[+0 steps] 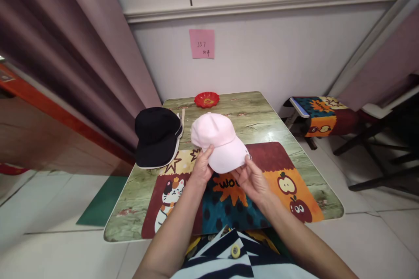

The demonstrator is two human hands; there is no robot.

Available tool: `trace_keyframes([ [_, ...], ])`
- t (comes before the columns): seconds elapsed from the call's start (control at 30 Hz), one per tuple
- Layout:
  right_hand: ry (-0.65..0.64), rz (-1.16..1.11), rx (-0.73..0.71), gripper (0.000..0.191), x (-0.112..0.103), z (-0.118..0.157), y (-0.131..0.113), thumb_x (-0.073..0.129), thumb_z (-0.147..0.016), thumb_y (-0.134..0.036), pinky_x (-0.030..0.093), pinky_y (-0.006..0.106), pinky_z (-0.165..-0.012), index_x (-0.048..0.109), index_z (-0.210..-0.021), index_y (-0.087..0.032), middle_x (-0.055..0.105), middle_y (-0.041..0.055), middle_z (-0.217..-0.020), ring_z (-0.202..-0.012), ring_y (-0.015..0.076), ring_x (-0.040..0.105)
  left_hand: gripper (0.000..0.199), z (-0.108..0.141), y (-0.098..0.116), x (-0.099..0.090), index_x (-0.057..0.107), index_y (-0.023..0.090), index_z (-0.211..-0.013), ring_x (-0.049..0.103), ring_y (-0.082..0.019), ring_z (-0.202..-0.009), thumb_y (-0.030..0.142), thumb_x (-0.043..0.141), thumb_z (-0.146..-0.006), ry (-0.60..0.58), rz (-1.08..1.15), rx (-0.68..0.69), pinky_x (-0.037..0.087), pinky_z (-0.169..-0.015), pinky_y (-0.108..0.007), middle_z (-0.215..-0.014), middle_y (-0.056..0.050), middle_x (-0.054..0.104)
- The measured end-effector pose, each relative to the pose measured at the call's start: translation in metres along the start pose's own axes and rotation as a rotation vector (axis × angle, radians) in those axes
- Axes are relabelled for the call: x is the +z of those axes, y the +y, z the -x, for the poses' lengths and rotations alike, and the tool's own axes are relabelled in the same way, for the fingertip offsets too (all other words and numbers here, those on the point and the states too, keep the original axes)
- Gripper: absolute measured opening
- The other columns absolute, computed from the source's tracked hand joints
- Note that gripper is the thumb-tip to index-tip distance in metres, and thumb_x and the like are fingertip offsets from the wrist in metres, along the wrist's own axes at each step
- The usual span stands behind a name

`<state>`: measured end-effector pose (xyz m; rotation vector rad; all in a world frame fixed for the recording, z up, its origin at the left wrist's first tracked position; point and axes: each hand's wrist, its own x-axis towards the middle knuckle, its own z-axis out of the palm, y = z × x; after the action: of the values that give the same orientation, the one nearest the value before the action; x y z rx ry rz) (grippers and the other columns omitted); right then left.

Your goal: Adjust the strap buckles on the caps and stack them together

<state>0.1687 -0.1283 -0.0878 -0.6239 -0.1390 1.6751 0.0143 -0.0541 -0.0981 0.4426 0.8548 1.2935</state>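
A pale pink baseball cap (218, 137) is held over the table's middle, its brim tilted toward me and to the right. My left hand (203, 166) grips the brim's left side, thumb on top. At the brim's right edge, near a small metal ring, my right hand (253, 178) pinches with the thumb above and fingers below; the brim partly hides those fingers. To the left, a black cap (157, 137) with a light-edged brim lies on the table, apart from both hands.
The wood-patterned table (262, 115) carries a colourful printed mat (275, 154) under my hands. A red scalloped dish (207, 100) stands at the back against the wall, below a pink note (202, 44). Curtains (108, 30) hang at left; a mat-covered stool (319, 115) stands at right.
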Motion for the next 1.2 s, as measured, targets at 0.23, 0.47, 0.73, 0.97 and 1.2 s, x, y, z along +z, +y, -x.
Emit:
trace_keyframes([
  [0.23, 0.231, -0.076, -0.016, 0.044, 0.0, -0.014, -0.011, 0.072, -0.079, -0.002, 0.068, 0.027, -0.078, 0.065, -0.117, -0.024, 0.081, 0.0004, -0.099, -0.087, 0.0169, 0.079, 0.053, -0.003, -0.026, -0.016, 0.065, 0.015, -0.11, 0.075, -0.025, -0.088, 0.059, 0.073, -0.083, -0.023, -0.265, 0.119, 0.061, -0.079, -0.037, -0.095, -0.012, 0.078],
  [0.47, 0.007, 0.083, -0.346, 0.045, 0.014, -0.077, -0.099, 0.074, -0.077, -0.007, 0.065, 0.027, -0.089, 0.066, -0.118, -0.023, 0.08, 0.0011, -0.108, -0.104, 0.0176, 0.075, 0.043, -0.011, -0.028, -0.053, 0.06, 0.02, -0.106, 0.066, -0.019, -0.069, 0.061, 0.06, -0.091, 0.008, -0.772, 0.379, 0.056, -0.065, -0.033, -0.09, -0.007, 0.073],
  [0.73, 0.423, 0.052, -0.438, 0.023, -0.049, -0.143, -0.134, 0.062, -0.081, 0.0, 0.064, 0.022, -0.071, 0.063, -0.093, -0.019, 0.076, -0.0036, -0.082, -0.07, 0.0098, 0.073, 0.035, -0.008, -0.028, -0.049, 0.062, 0.018, -0.103, 0.063, -0.015, -0.065, 0.051, 0.063, -0.09, -0.036, -0.793, 0.378, 0.052, -0.063, -0.028, -0.084, -0.005, 0.072],
  [0.97, 0.497, 0.04, -0.466, 0.02, -0.102, -0.137, -0.127, 0.063, -0.082, -0.003, 0.064, 0.022, -0.076, 0.062, -0.093, -0.02, 0.075, -0.0034, -0.087, -0.076, 0.0094, 0.074, 0.03, -0.012, -0.031, -0.054, 0.061, 0.018, -0.102, 0.062, -0.014, -0.064, 0.045, 0.064, -0.089, -0.067, -0.823, 0.357, 0.051, -0.062, -0.026, -0.081, -0.004, 0.072],
  [1.2, 0.519, 0.09, -0.45, 0.031, -0.117, -0.135, -0.114, 0.062, -0.073, 0.006, 0.066, 0.027, -0.077, 0.061, -0.091, -0.019, 0.073, -0.0035, -0.082, -0.074, 0.0111, 0.073, 0.031, -0.011, -0.031, -0.054, 0.061, 0.018, -0.1, 0.063, -0.014, -0.064, 0.046, 0.066, -0.087, -0.081, -0.81, 0.343, 0.05, -0.062, -0.026, -0.08, -0.004, 0.072],
])
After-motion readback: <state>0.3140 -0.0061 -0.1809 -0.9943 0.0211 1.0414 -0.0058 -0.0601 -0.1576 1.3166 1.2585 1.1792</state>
